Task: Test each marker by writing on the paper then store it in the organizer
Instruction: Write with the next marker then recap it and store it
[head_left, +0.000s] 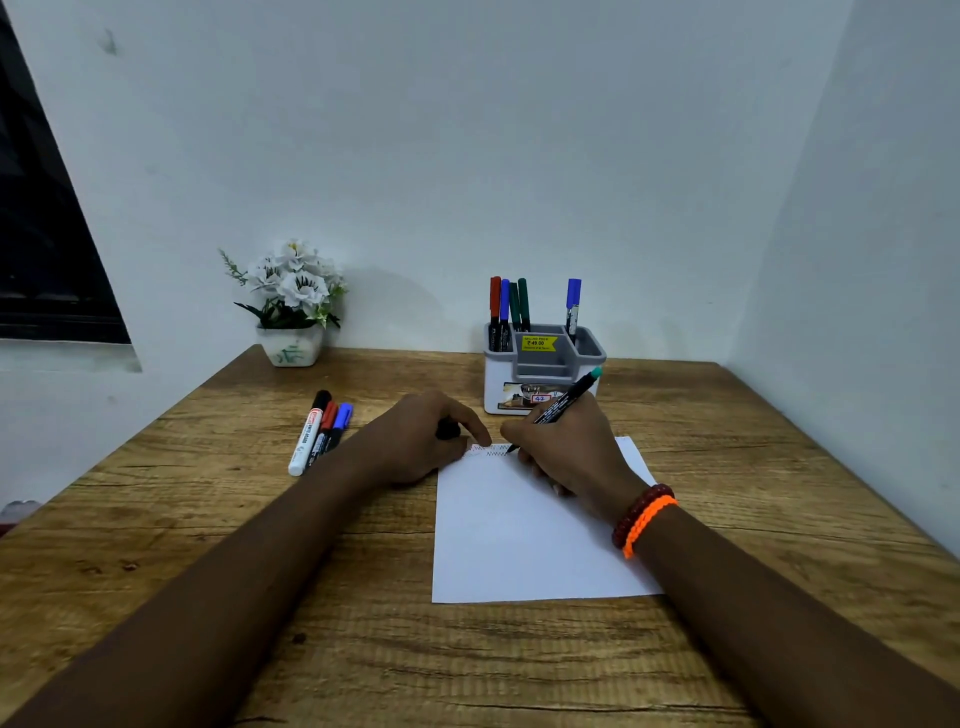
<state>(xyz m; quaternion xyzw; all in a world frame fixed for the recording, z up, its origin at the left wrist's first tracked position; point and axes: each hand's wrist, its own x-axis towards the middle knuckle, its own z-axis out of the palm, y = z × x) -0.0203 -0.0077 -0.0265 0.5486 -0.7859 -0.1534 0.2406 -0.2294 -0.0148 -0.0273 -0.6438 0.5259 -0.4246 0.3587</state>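
Observation:
My right hand (563, 452) grips a black marker with a teal end (566, 397), its tip on the white paper (519, 540) beside a zigzag scribble near the sheet's top edge. My left hand (426, 439) rests at the paper's top left corner, fingers curled round a small black cap (448, 429), the forefinger pressing the sheet. The grey and white organizer (543, 371) stands behind the paper and holds several markers, red, blue and green. Three markers (319, 431), with black, red and blue caps, lie on the table to the left.
A white pot of artificial white flowers (291, 306) stands at the back left of the wooden table (311, 597). Walls close the table in at the back and on the right. A dark window is at far left.

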